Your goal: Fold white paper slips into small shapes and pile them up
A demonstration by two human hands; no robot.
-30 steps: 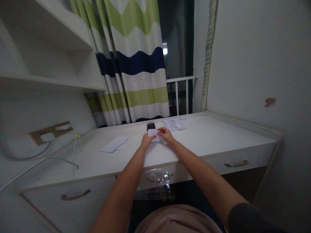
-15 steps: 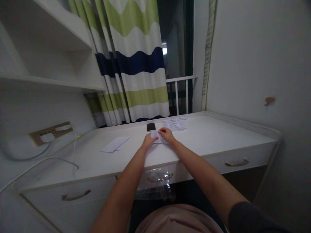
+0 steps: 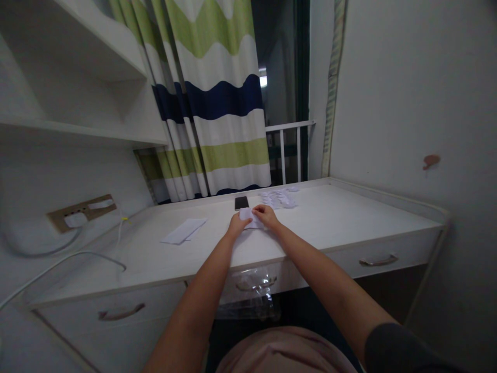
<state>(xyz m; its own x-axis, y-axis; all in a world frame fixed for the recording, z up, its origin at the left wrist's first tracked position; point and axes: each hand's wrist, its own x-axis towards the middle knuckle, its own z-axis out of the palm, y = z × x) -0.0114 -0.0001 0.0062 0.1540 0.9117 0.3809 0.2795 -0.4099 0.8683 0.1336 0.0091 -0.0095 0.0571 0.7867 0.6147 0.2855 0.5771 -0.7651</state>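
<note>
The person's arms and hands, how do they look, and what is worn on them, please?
The left hand and right hand are gloveless, with no watch visible. A dark grey sleeve shows high on the right arm, none on the left arm.

The one view looks from the person's head, close to the front of the bench (image 3: 330,217) and above its top, facing forward and down across it to the curtain (image 3: 225,101) behind.
</note>
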